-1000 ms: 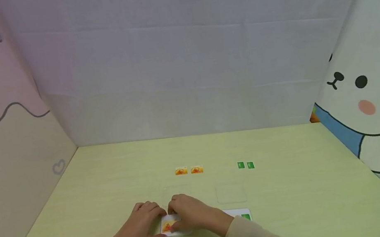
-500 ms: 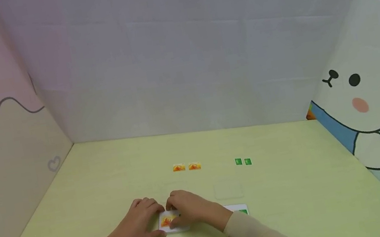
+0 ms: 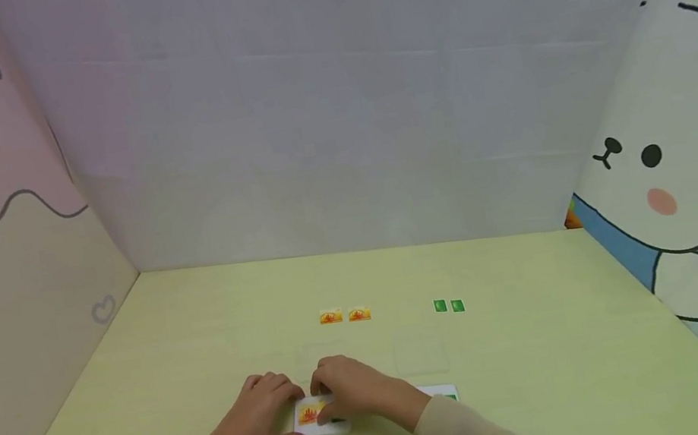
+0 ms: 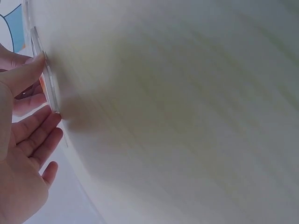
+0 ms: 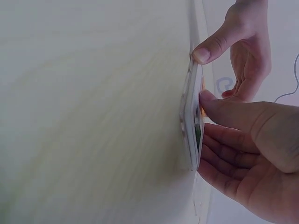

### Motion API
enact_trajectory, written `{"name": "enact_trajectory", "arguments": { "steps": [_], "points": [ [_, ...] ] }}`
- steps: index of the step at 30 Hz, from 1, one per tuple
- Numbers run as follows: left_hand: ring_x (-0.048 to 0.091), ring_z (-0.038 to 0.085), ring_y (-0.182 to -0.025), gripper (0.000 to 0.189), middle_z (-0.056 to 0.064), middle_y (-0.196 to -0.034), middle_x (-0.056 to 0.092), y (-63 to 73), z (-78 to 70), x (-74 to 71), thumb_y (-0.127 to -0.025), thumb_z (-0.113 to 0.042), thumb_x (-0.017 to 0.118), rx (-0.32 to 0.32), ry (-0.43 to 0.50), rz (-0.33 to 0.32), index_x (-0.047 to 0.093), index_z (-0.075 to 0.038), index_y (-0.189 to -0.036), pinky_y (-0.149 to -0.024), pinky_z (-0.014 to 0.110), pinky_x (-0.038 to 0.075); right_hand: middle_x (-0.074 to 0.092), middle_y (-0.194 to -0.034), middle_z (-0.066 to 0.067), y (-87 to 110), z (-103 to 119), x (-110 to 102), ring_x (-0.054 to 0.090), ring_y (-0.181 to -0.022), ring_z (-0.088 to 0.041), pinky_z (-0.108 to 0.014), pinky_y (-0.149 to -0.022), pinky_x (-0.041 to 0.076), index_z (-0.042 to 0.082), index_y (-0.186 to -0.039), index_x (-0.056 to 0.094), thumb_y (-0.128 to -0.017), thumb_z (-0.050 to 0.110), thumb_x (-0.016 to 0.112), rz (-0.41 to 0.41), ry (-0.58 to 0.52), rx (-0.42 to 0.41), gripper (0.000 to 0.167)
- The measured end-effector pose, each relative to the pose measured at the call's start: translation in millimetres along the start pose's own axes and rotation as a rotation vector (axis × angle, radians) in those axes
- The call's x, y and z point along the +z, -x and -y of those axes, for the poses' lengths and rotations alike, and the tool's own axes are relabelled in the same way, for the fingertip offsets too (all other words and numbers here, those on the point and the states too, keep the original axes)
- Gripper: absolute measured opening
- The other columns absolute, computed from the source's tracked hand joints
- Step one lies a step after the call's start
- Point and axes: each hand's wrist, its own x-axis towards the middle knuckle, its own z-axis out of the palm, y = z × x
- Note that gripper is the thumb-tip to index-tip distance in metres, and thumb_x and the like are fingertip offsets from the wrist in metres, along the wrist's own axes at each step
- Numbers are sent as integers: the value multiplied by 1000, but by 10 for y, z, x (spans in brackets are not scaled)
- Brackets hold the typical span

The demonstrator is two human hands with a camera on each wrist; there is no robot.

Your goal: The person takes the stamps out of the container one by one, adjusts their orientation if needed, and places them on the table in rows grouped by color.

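A flat white plate (image 3: 321, 430) with an orange-yellow picture (image 3: 309, 413) lies low in the middle of the head view. My left hand (image 3: 246, 429) holds its left edge, fingers at the far corner and thumb at the near one. From the other side, my right hand (image 3: 357, 389) grips it, with fingers at the far edge and thumb on its face. A dark green patch shows partly under that thumb. Seen edge-on in the right wrist view, the plate (image 5: 191, 119) looks layered and partly clear. The right hand covers much of its right side.
A second white plate (image 3: 443, 389) with a green patch lies right, partly behind the right forearm. Two small orange pieces (image 3: 345, 315) and two green ones (image 3: 449, 305) lie farther back. Two faint square outlines (image 3: 421, 355) lie between. A white wall (image 3: 335, 135) bounds the table.
My right thumb has shifted slightly to the right over the picture, uncovering a little more of it. Both hands stay on the plate. The head view has bobbed slightly.
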Motion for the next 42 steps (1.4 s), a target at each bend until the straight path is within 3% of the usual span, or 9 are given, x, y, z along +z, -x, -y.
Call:
{"name": "enact_trajectory", "arguments": {
  "steps": [7, 13, 19, 34, 42],
  "points": [
    [51, 10, -99, 45, -10, -102, 61, 9, -14, 8, -74, -44, 78, -26, 21, 49, 63, -17, -107, -92, 44, 36, 60, -82, 6, -28, -34, -6, 44, -70, 1, -12, -67, 41, 12, -95, 71, -78, 28, 79, 23, -31, -15, 25],
    [52, 11, -99, 47, -7, -102, 61, -40, 2, -15, -74, -44, 78, -16, -7, 43, 63, -14, -107, -92, 43, 37, 60, -80, 5, -76, -58, -36, 44, -69, -1, -13, -66, 40, 11, -94, 71, -78, 27, 79, 23, -60, -10, 24],
    [52, 12, -99, 48, -7, -102, 61, -17, -6, 1, -74, -45, 78, -37, 14, 78, 64, -14, -108, -92, 43, 37, 59, -78, 6, -75, -49, -9, 44, -68, -1, -13, -64, 40, 10, -94, 71, -79, 27, 79, 46, -99, -2, 24],
    [53, 12, -100, 48, -6, -102, 61, -54, 10, -25, -72, -43, 79, -20, -42, 53, 64, -14, -107, -93, 43, 37, 61, -78, 5, -94, -46, -52, 45, -68, -1, -13, -64, 40, 10, -92, 72, -80, 24, 78, -4, -86, -2, 19],
    [53, 14, -99, 48, -5, -102, 61, -29, -2, -20, -73, -44, 79, -18, -28, 52, 64, -13, -107, -92, 44, 37, 65, -81, 3, -58, -29, 3, 46, -68, 0, -12, -65, 42, 10, -92, 72, -80, 24, 78, -28, -88, 13, 20]
  ]
}}
